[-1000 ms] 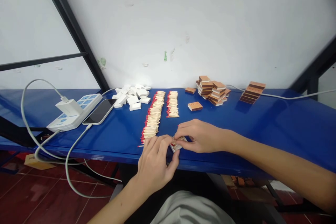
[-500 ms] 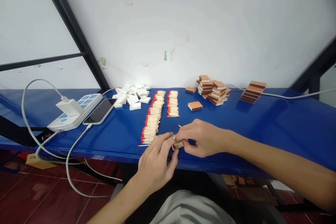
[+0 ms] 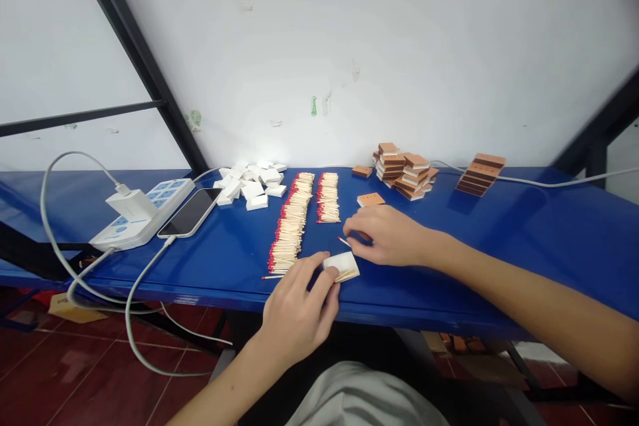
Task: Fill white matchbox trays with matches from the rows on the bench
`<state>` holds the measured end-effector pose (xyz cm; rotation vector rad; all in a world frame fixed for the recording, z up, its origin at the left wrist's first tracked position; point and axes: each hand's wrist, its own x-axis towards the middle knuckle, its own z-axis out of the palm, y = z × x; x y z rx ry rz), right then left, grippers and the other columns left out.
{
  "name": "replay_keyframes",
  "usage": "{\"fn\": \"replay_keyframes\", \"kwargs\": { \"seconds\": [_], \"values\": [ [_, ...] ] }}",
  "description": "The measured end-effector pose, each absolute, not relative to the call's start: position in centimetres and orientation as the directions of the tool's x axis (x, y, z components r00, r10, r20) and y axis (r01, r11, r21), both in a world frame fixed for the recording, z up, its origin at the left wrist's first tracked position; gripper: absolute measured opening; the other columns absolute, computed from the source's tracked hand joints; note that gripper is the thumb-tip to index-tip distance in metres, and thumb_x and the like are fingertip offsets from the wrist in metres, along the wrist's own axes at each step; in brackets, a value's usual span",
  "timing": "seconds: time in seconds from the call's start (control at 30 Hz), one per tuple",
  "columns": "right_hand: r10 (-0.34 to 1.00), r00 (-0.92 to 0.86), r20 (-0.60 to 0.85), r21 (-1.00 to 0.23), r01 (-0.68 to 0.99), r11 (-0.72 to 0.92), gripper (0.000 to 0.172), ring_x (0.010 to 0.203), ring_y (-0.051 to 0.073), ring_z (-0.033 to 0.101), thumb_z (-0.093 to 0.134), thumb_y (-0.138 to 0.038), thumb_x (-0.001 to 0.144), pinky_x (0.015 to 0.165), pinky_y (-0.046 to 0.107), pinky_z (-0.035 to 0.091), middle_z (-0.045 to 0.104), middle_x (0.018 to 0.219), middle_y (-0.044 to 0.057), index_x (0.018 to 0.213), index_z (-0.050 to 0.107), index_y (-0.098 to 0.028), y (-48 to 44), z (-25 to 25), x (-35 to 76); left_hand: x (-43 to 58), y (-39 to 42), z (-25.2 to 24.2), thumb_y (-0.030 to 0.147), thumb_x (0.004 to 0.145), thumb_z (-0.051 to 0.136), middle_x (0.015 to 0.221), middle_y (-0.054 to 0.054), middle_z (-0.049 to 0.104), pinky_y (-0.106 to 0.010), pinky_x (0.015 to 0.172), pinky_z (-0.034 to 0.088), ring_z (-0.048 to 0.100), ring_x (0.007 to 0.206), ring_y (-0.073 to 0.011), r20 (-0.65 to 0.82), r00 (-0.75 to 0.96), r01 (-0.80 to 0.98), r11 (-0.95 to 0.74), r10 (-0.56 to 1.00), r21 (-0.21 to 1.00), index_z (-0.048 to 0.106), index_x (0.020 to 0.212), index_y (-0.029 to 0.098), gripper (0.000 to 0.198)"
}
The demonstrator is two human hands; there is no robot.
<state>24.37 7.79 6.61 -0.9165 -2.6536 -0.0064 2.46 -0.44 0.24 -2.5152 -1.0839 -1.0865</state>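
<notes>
Two bare hands work at the blue table point(image 3: 499, 229). Left hand point(image 3: 298, 306): fingers curled, gripping white tray point(image 3: 345, 259) by its left end; a few loose matchsticks point(image 3: 347, 275) along its near side. Right hand point(image 3: 387, 236): thumb and finger nearly closed at single red-tipped match point(image 3: 343, 241), just beyond tray; cannot tell whether pinched.

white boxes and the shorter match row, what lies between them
The longer match row lies between the white boxes and the shorter row, as the head view shows.
</notes>
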Motion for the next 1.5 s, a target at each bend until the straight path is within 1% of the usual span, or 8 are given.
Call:
{"fn": "replay_keyframes", "kwargs": {
  "seconds": [0.13,0.27,0.37,0.57,0.67,0.87,1.03,1.5],
  "values": [
    [0.684,-0.716,0.141,-0.134,0.671,0.730,0.017,0.065,0.017,0.055,0.055,-0.031,0.093,0.078,0.032,0.037,0.064,0.067,0.002,0.091,0.065,-0.017,8.2,6.7,24.4,2.4,-0.3,0.2,0.014,0.092,0.055,0.112,-0.013,0.065,-0.041,0.086,0.049,0.060,0.097,-0.0256,0.714,0.461,0.695,-0.715,0.527,0.079,0.059,0.111,0.015,0.019],
    [0.705,-0.705,0.074,-0.147,0.691,0.707,0.019,0.073,0.020,0.058,0.048,-0.026,0.097,0.069,0.028,0.036,0.065,0.071,0.004,0.089,0.064,-0.018,8.3,6.5,24.4,2.5,-0.4,0.2,0.016,0.091,0.055,0.105,-0.012,0.066,-0.042,0.085,0.049,0.059,0.094,-0.0253,0.713,0.461,0.695,-0.715,0.528,0.080,0.060,0.109,0.014,0.018],
    [0.700,-0.711,0.070,-0.188,0.679,0.709,0.020,0.070,0.018,0.057,0.045,-0.026,0.098,0.063,0.027,0.034,0.066,0.078,0.006,0.097,0.062,-0.017,8.3,6.6,24.7,2.7,-0.4,0.3,0.016,0.091,0.055,0.104,-0.011,0.066,-0.041,0.084,0.049,0.058,0.092,-0.0249,0.710,0.458,0.698,-0.711,0.535,0.085,0.060,0.107,0.014,0.016],
    [0.630,-0.774,-0.054,-0.500,0.567,0.655,0.013,0.053,0.010,0.045,0.052,-0.025,0.095,0.053,0.022,0.031,0.056,0.062,-0.004,0.094,0.062,-0.017,7.7,8.3,25.1,2.7,-0.4,0.6,0.019,0.092,0.056,0.104,-0.010,0.066,-0.042,0.085,0.048,0.058,0.095,-0.0255,0.707,0.396,0.720,-0.676,0.587,0.158,0.059,0.111,0.016,0.020],
    [0.607,-0.790,-0.092,-0.598,0.531,0.600,0.012,0.051,0.009,0.043,0.054,-0.024,0.093,0.050,0.020,0.031,0.054,0.059,-0.005,0.093,0.063,-0.016,7.2,8.9,24.8,2.7,-0.4,0.6,0.020,0.091,0.057,0.103,-0.009,0.066,-0.042,0.085,0.048,0.058,0.095,-0.0252,0.706,0.380,0.728,-0.664,0.598,0.170,0.059,0.111,0.016,0.020],
    [0.545,-0.838,-0.013,-0.584,0.449,0.676,0.015,0.052,0.008,0.046,0.057,-0.024,0.091,0.054,0.020,0.034,0.052,0.059,-0.005,0.094,0.069,-0.016,6.6,8.4,24.2,2.7,-0.4,0.5,0.020,0.091,0.057,0.104,-0.009,0.066,-0.042,0.086,0.048,0.059,0.096,-0.0251,0.719,0.379,0.725,-0.670,0.583,0.161,0.060,0.112,0.017,0.021],
    [0.564,-0.821,0.088,-0.532,0.440,0.723,0.011,0.054,0.008,0.044,0.058,-0.019,0.087,0.057,0.021,0.035,0.050,0.060,-0.006,0.089,0.069,-0.017,6.8,8.2,24.4,2.7,-0.3,0.4,0.019,0.091,0.057,0.109,-0.010,0.066,-0.043,0.086,0.047,0.059,0.097,-0.0255,0.713,0.374,0.729,-0.664,0.593,0.169,0.063,0.109,0.018,0.019],
    [0.559,-0.829,0.000,-0.615,0.440,0.654,0.017,0.050,0.007,0.045,0.064,-0.029,0.089,0.054,0.020,0.036,0.049,0.053,-0.007,0.089,0.072,-0.014,6.8,7.9,24.0,2.5,-0.5,0.5,0.016,0.093,0.054,0.121,-0.010,0.066,-0.044,0.089,0.045,0.060,0.102,-0.0258,0.693,0.419,0.704,-0.692,0.587,0.161,0.061,0.116,0.018,0.024]
  ]
}}
